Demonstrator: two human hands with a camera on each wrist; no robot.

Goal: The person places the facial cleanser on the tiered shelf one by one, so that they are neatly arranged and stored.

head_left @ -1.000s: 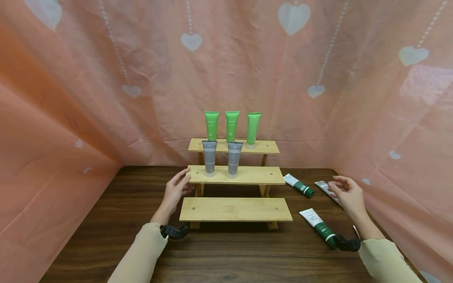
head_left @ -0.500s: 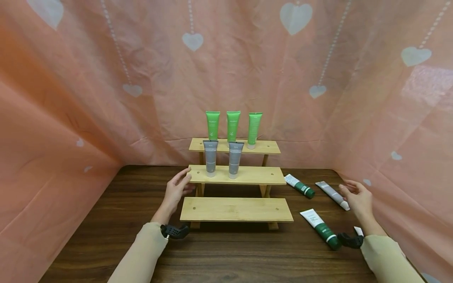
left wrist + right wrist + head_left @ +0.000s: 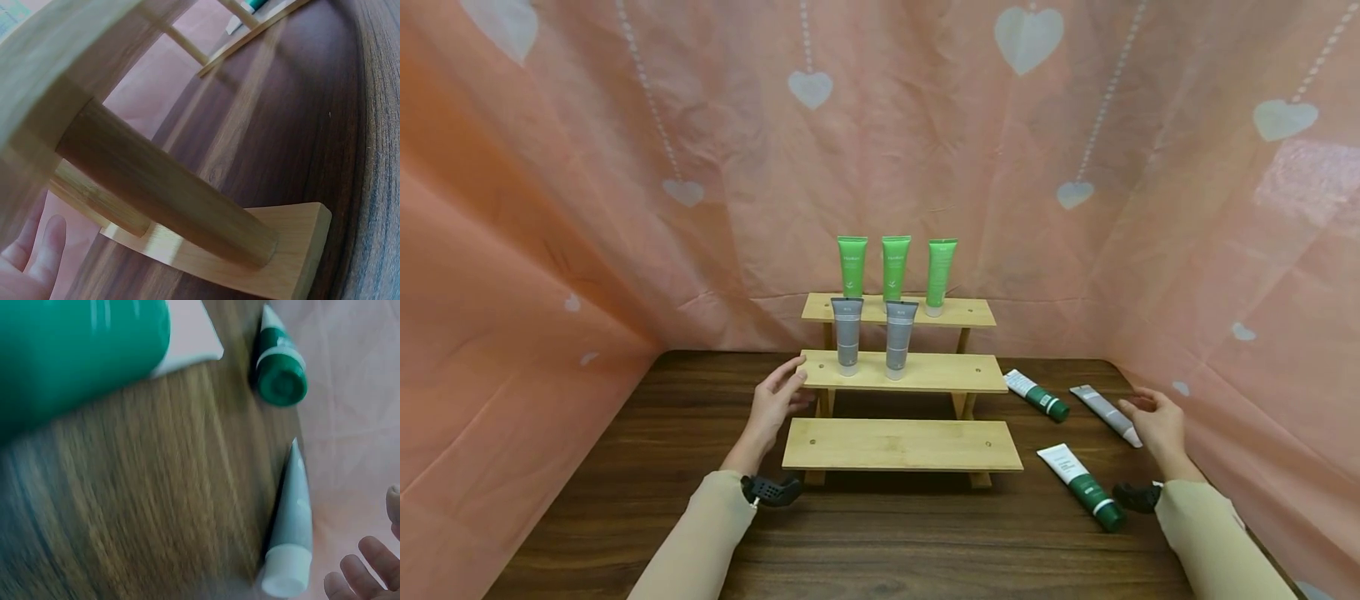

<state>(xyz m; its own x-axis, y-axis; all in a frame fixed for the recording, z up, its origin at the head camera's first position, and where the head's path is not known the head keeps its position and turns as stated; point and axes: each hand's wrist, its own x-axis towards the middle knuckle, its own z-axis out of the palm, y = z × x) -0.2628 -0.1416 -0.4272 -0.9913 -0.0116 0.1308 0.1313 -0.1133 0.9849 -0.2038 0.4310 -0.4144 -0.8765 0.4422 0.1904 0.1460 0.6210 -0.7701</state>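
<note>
My left hand (image 3: 772,406) touches the left end of the middle board on a three-tier wooden display stand (image 3: 940,372), fingers fairly straight. In the left wrist view, its thumb (image 3: 50,253) shows beside a stand leg (image 3: 169,181). Over the table at the right, my right hand (image 3: 1159,421) hovers with loosely bent fingers, holding nothing. Just left of it lies a grey squeeze tube (image 3: 1107,414) with a whitish cap toward me. The right wrist view has this grey tube (image 3: 292,519) beside the fingertips (image 3: 369,565), a gap between them.
Three green tubes (image 3: 894,267) stand on the top tier, two grey tubes (image 3: 847,333) on the middle one. Two white-and-green tubes (image 3: 1082,487) lie right of the stand. A pink curtain (image 3: 1247,333) borders the table (image 3: 925,542); my right wrist mostly covers something white.
My right hand first moves right, uncovering the grey tube's cap end, then drops slightly back down toward that tube. The left hand keeps its place at the stand.
</note>
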